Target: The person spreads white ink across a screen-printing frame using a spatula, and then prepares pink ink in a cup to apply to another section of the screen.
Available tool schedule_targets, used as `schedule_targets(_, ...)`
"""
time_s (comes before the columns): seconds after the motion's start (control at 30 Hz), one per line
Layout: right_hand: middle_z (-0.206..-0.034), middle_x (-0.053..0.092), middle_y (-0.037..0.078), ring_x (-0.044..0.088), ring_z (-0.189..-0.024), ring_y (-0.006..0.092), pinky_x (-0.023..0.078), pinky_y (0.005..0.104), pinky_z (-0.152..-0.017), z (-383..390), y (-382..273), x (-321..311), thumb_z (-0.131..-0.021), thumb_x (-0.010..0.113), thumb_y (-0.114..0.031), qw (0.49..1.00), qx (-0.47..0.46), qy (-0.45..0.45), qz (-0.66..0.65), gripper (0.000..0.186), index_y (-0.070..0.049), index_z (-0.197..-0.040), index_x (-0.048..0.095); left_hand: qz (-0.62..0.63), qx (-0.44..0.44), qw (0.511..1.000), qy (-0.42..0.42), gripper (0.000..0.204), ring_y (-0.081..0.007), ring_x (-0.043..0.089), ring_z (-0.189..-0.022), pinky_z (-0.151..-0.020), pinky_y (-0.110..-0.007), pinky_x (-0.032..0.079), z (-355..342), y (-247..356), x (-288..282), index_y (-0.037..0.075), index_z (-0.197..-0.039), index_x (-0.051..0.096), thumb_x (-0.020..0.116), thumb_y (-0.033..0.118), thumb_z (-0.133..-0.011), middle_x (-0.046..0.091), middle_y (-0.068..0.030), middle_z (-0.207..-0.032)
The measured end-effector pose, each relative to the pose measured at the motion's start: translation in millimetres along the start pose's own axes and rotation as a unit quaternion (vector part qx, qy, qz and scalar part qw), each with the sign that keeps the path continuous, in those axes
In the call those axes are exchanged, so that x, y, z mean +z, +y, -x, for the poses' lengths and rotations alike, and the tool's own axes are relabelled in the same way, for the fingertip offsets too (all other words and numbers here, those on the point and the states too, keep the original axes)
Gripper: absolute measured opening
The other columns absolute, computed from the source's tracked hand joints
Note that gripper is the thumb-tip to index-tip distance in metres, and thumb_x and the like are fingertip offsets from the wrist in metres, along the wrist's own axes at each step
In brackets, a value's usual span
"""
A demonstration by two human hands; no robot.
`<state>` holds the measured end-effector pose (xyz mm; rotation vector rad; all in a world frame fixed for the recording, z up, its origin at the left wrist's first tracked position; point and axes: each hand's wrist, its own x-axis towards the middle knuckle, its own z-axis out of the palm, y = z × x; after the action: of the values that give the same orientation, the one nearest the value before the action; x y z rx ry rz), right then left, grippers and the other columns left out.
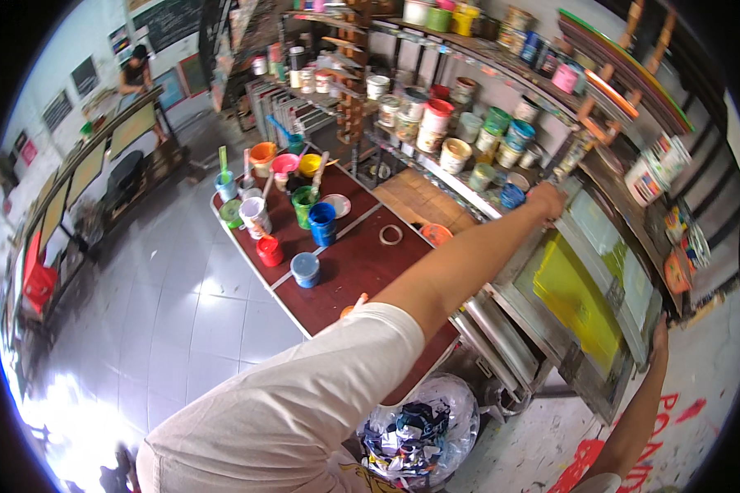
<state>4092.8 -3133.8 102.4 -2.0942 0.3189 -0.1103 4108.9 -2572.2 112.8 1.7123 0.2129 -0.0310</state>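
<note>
A framed printing screen [588, 287] with a yellow-green mesh leans tilted among other frames at the right. My left hand [548, 200] reaches far out and grips the frame's upper far corner. My right hand [658, 333] holds its near right edge, the forearm coming up from the lower right. Both hands are closed on the frame's rim. More stacked metal frames [501, 337] lie just below and to the left of it.
A dark red table [353, 271] bears several paint tubs, cups and a tape roll [390, 235]. Shelves of paint buckets [436, 123] line the back. A bag of rubbish [419, 431] sits near my feet. Another person [134, 74] stands at long tables far left.
</note>
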Motion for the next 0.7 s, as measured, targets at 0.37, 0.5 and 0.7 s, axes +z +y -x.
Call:
schedule_targets(0.37, -0.163, 0.04, 0.014, 0.037, -0.15, 0.0283, 0.025, 0.0385, -0.123, 115.0, 36.1, -56.9, -0.106, 0.033, -0.065, 0.996, 0.018, 0.082, 0.037, 0.084, 0.0, -0.158, 0.037, -0.132, 0.137, 0.979, -0.077, 0.057, -0.0402, 0.065, -0.116, -0.102, -0.045, 0.051, 109.2, -31.9, -6.7, -0.004, -0.124, 0.065, 0.06, 0.047, -0.098, 0.068, -0.0271, -0.122)
schedule_targets(0.5, -0.164, 0.039, 0.014, 0.037, -0.15, 0.0285, 0.025, 0.0386, -0.123, 272.5, 37.1, -67.2, -0.105, 0.034, -0.067, 0.984, 0.004, 0.17, 0.058, 0.086, 0.001, -0.158, 0.037, -0.069, 0.124, 0.988, -0.059, 0.075, -0.047, 0.063, -0.118, -0.103, -0.049, 0.049, 250.1, -32.1, -30.7, -0.016, -0.115, 0.062, 0.053, 0.057, -0.1, 0.064, -0.0368, -0.122)
schedule_targets(0.7, -0.164, 0.039, 0.014, 0.036, -0.15, 0.0288, 0.025, 0.0389, -0.123, 509.3, 27.7, -4.3, -0.104, 0.035, -0.069, 0.972, -0.009, 0.224, 0.069, 0.088, 0.001, -0.158, 0.037, -0.087, 0.104, 0.984, -0.118, 0.071, -0.0431, 0.067, -0.101, -0.088, -0.051, 0.051, 423.5, -82.4, -129.7, -0.01, -0.11, 0.061, 0.052, 0.06, -0.101, 0.065, -0.0329, -0.107)
